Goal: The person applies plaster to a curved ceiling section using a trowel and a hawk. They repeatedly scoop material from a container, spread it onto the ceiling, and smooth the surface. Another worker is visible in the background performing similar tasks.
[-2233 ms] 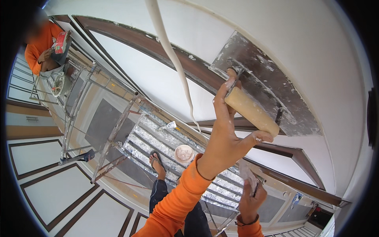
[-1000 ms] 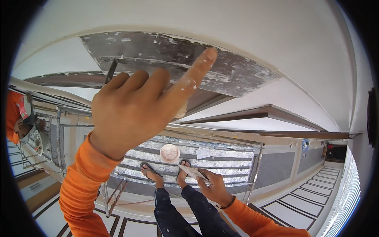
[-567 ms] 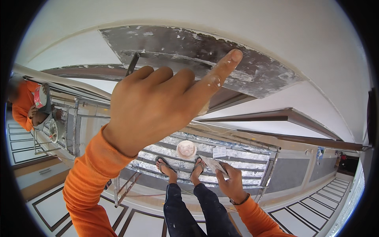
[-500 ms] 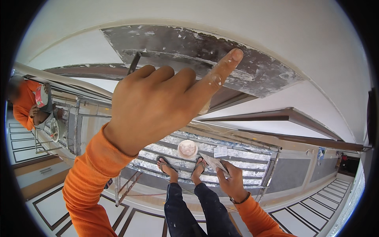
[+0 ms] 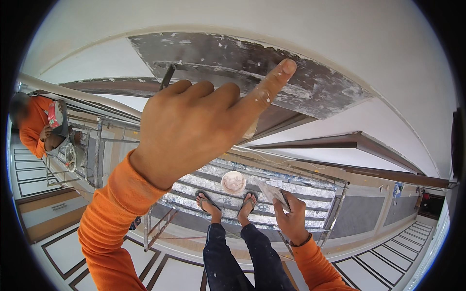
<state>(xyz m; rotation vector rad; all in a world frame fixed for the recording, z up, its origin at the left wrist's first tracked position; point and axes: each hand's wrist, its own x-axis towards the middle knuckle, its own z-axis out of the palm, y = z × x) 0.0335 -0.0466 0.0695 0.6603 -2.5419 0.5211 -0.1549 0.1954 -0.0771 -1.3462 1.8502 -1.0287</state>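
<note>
My left hand is raised high, its fingers curled round the handle of a plastering trowel, with one digit stretched out over the blade. The trowel's wide grey blade is smeared with white and lies up against the white surface overhead. Most of the handle is hidden behind my hand. Lower down at the right, my right hand grips a putty knife with a pale, coated blade, tilted up to the left. A round tub with pale pinkish paste stands by my feet.
I stand in sandals on a splattered slatted scaffold platform with metal rails. At the far left another person in orange holds a red and white tub beside another scaffold frame. Brown-edged ceiling trim juts at the right.
My right hand has moved slightly right with the putty knife, which now partly covers a white paper on the platform. The view has shifted a little; my left hand still grips the trowel.
</note>
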